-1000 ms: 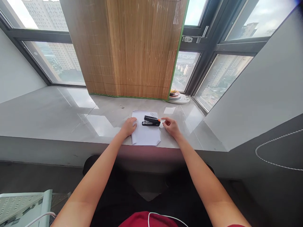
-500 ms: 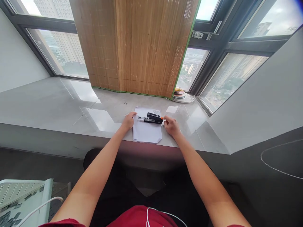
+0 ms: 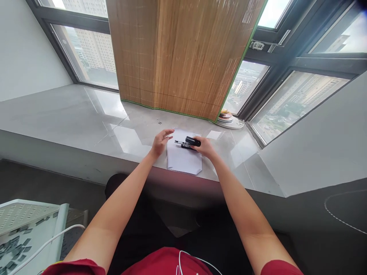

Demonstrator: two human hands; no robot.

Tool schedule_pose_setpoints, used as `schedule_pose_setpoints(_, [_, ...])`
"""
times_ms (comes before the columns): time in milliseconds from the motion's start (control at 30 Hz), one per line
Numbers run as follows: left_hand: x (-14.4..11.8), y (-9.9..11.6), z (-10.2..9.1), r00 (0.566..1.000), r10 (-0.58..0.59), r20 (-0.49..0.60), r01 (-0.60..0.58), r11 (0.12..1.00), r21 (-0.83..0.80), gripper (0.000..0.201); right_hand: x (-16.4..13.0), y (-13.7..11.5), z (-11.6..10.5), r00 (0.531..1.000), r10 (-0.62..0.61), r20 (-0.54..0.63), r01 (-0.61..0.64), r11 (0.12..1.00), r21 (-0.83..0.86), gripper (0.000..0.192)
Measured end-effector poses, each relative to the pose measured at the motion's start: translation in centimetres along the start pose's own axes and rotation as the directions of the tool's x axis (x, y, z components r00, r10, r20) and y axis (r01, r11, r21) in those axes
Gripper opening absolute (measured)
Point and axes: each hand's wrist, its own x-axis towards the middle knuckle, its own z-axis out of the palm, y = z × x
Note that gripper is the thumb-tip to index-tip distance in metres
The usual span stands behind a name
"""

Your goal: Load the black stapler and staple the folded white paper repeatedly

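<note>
A black stapler (image 3: 192,141) is over the white sheets of paper (image 3: 184,159) on the sill, its top arm raised from its base and its metal staple rail pointing left. My right hand (image 3: 205,147) grips the stapler's back end from the right. My left hand (image 3: 162,143) hovers at the paper's upper left edge, fingers apart and bent toward the stapler, with nothing in them. Whether the stapler's base touches the paper, I cannot tell.
The pale tiled sill (image 3: 134,126) ends at a front edge close to me. Two tiny staple-like bits (image 3: 159,122) lie on it. A bamboo blind (image 3: 183,57) hangs behind, and stacked plates (image 3: 228,118) stand in the right corner. A white rack (image 3: 34,229) is at lower left.
My right hand has gone from touching the stapler's back end to gripping it. My left hand has let go of the paper's edge and opened. The whole view has shifted and tilted slightly.
</note>
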Motion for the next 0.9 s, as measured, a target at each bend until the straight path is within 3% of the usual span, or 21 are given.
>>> schedule_pose_setpoints(133, [0.5, -0.5, -0.7, 0.953, -0.275, -0.124, 0.22, 0.916, -0.336, 0.025, 0.5, -1.7, 1.0, 0.995, -0.012, -0.103, 0.002, 0.996, -0.091, 0.02])
schedule_pose_setpoints(267, [1.2, -1.3, -1.2, 0.897, -0.436, -0.074, 0.341, 0.788, -0.513, 0.021, 0.6, -4.9, 2.9, 0.944, -0.239, -0.227, 0.17, 0.943, -0.287, 0.026])
schedule_pose_setpoints(400, [1.3, -1.7, -1.5, 0.869, -0.496, -0.007, 0.419, 0.741, -0.524, 0.021, 1.3, -7.8, 4.8, 0.848, -0.515, -0.123, 0.39, 0.765, -0.513, 0.037])
schedule_pose_setpoints(500, [1.3, -1.7, -1.7, 0.865, -0.501, -0.037, 0.398, 0.728, -0.558, 0.024, 1.8, -8.7, 5.5, 0.796, -0.605, -0.027, 0.487, 0.667, -0.564, 0.039])
schedule_pose_setpoints(633, [1.3, -1.6, -1.6, 0.84, -0.536, -0.091, 0.363, 0.677, -0.64, 0.027, 1.9, -8.5, 5.4, 0.79, -0.612, -0.022, 0.49, 0.653, -0.577, 0.04])
schedule_pose_setpoints(733, [1.3, -1.4, -1.6, 0.856, -0.513, -0.067, 0.356, 0.679, -0.642, 0.024, 1.3, -8.1, 4.9, 0.808, -0.586, -0.068, 0.458, 0.695, -0.554, 0.041])
schedule_pose_setpoints(833, [1.2, -1.0, -1.7, 0.877, -0.479, -0.031, 0.353, 0.687, -0.635, 0.027, 0.5, -7.6, 4.4, 0.833, -0.515, -0.202, 0.356, 0.779, -0.515, 0.038])
schedule_pose_setpoints(900, [1.1, -0.7, -1.8, 0.874, -0.485, -0.015, 0.362, 0.672, -0.646, 0.029, -0.2, -7.3, 4.1, 0.853, -0.388, -0.35, 0.219, 0.874, -0.434, 0.033])
